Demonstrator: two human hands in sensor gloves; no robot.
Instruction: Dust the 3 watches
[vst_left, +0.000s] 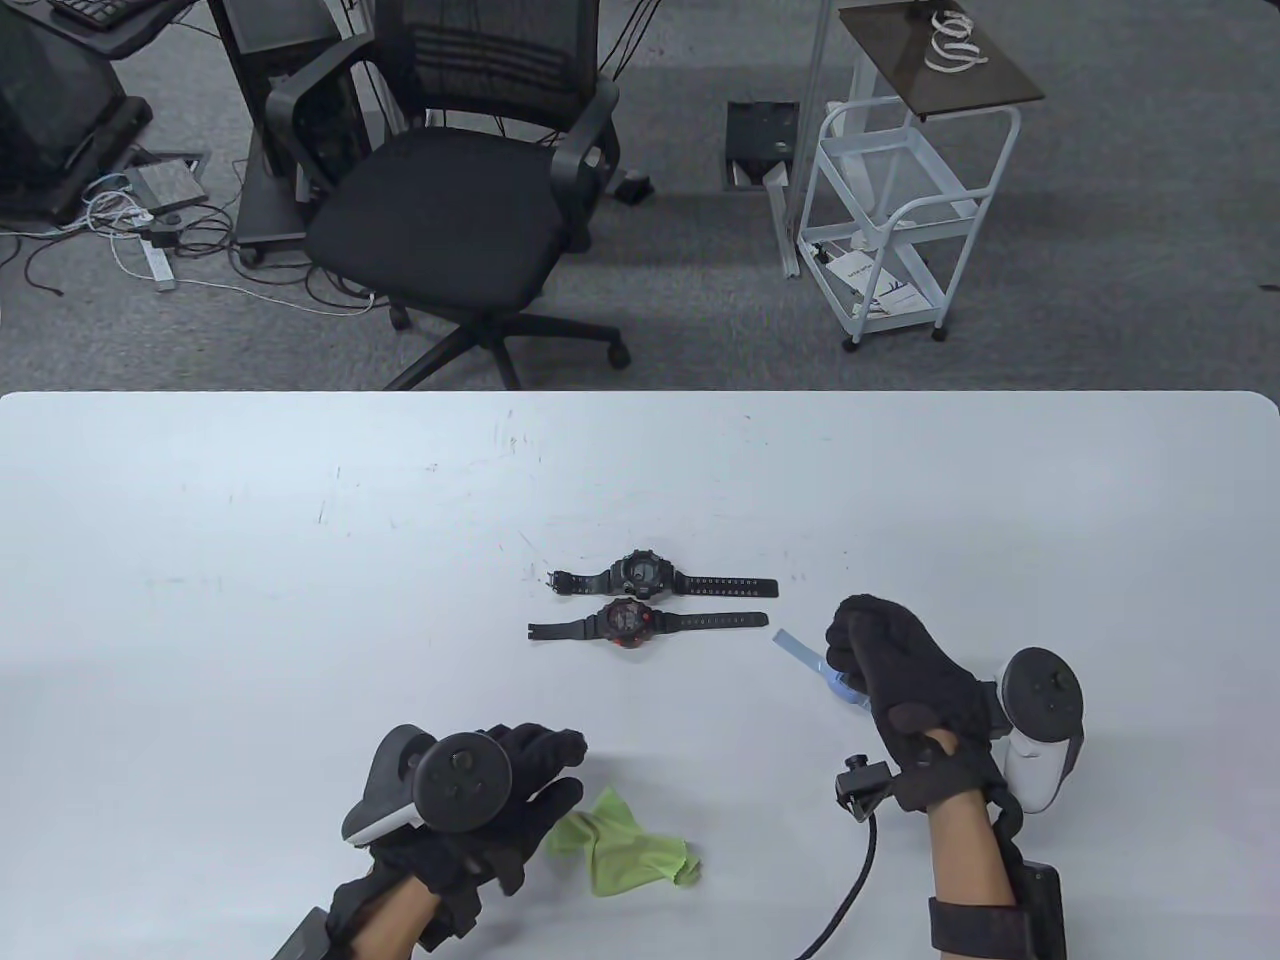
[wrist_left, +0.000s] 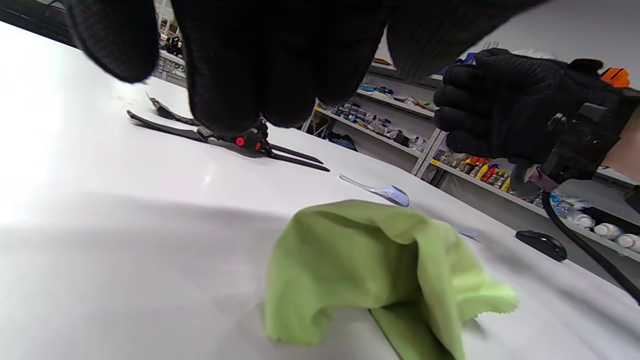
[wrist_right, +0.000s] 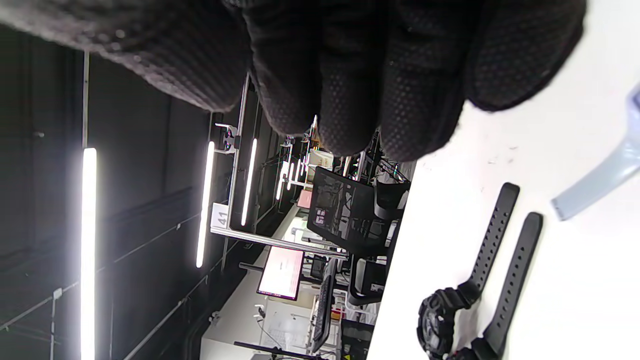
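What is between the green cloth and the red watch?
Nothing: in the table view only bare white table lies between the green cloth and the red watch. The left hand sits beside the cloth, off that stretch.

- The table (vst_left: 300, 520) has a smooth, slightly glossy white top with fine scuffs toward its far edge.
- The green cloth (vst_left: 625, 850) looks soft, matt and creased.
- The black watch (vst_left: 640, 577) and the red-and-black watch (vst_left: 628, 622) have matt, rubbery-looking straps.
- The pale blue watch (vst_left: 815, 668) has a smooth strap.
- Both hands, left (vst_left: 520, 790) and right (vst_left: 900, 670), wear black textured knit fabric.
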